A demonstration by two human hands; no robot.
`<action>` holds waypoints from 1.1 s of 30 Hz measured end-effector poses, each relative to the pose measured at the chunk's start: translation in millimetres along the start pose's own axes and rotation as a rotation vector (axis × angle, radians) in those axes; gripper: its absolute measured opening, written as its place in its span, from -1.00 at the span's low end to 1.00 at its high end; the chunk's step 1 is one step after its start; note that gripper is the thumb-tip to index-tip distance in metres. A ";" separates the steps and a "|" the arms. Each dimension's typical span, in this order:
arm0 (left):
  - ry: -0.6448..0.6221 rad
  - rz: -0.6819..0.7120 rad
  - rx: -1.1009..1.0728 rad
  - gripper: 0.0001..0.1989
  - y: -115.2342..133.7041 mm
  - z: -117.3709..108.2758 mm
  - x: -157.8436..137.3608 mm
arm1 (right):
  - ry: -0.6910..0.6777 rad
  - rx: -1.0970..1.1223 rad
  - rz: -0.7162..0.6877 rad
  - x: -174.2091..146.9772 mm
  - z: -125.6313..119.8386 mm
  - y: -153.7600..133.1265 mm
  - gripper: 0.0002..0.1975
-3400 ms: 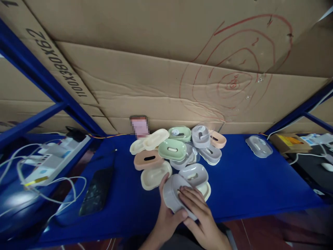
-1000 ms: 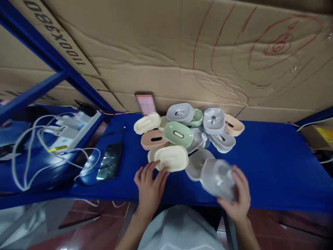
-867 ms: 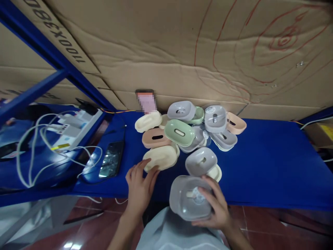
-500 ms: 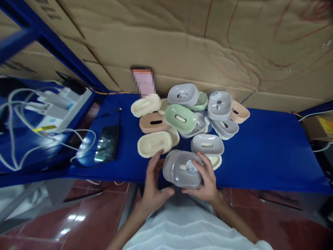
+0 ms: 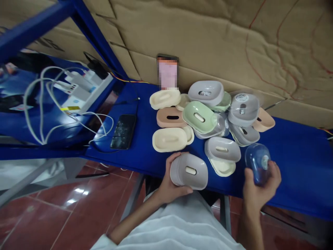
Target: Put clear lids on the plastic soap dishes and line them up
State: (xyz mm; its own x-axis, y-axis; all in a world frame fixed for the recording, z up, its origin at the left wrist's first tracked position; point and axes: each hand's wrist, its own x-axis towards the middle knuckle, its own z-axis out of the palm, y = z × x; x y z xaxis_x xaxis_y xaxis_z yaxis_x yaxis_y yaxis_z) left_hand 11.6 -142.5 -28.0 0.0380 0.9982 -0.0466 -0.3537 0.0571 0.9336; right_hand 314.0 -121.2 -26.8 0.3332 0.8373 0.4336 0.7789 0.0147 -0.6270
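My left hand is closed around a grey soap dish with a pale slot in its base, held at the table's front edge. Over the blue surface to the right, my right hand grips a clear plastic cover with a round sticker. Between the hands, another grey dish overlaps a cream tray. A cream dish lies just beyond my left hand. Farther back, a green dish, a peach dish and several grey ones sit in a loose pile.
A dark phone lies to the left on the blue table. Beyond it are a white power strip and looping white cables. A second phone, its screen blurred, leans on the cardboard behind the dishes.
The clear cover has come off the grey soap dish and moved right in my right hand. My left hand has taken hold of the dish. The view has shifted.
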 end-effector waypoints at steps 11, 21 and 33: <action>-0.136 0.012 -0.023 0.05 0.7 15.8 2.6 | -0.061 0.008 -0.274 -12.9 -3.3 -22.7 -0.32; -0.079 0.410 0.350 -0.08 17.6 -0.3 2.1 | -0.193 0.238 -0.640 -9.0 -5.0 -47.8 -0.45; 0.242 0.564 1.392 -0.78 22.7 -80.1 23.7 | 0.259 -0.337 -0.233 30.3 -29.5 78.4 -0.51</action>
State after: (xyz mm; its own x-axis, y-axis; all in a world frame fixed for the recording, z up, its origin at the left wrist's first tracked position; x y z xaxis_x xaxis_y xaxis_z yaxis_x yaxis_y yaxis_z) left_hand -70.4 -116.0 -36.4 0.0051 0.8697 0.4936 0.8719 -0.2456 0.4237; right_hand 400.8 -110.8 -43.7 0.2173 0.6685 0.7113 0.9630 -0.0278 -0.2681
